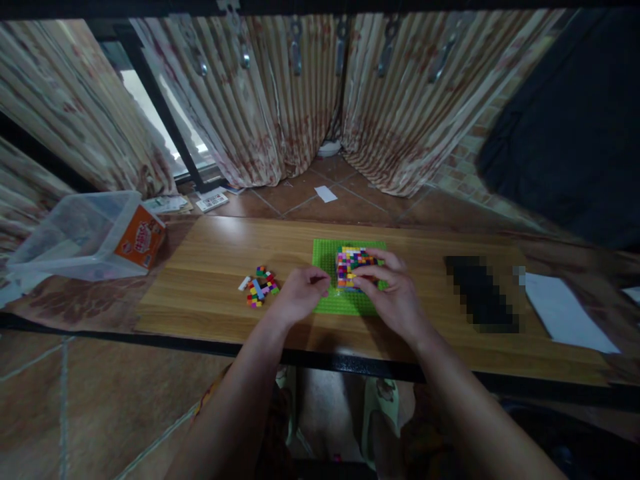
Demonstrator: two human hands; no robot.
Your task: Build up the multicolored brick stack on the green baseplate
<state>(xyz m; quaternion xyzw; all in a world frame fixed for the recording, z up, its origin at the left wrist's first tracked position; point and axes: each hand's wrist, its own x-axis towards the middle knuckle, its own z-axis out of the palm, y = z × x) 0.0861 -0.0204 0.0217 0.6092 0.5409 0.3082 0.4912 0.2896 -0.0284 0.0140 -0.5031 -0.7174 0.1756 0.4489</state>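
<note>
A green baseplate [327, 307] lies on the wooden table, and a block built of many-coloured toy bricks [345, 267] stands on it. My right hand [393, 287] curves around the right side of this brick block, thumb and fingers touching it. My left hand [305, 293] is at the left edge of the baseplate, its fingertips pinched together just left of the block. Whatever is between those fingertips, if anything, is too small to make out. To the left of that hand lies a small pile of loose bricks [259, 288] in mixed colours.
A clear plastic bin [75, 233] with an orange label stands at the table's left end. On the right lie a blurred-out dark object [483, 293] and white paper [570, 313]. Curtains [280, 100] hang behind the table [200, 293], whose dark front edge runs above my feet.
</note>
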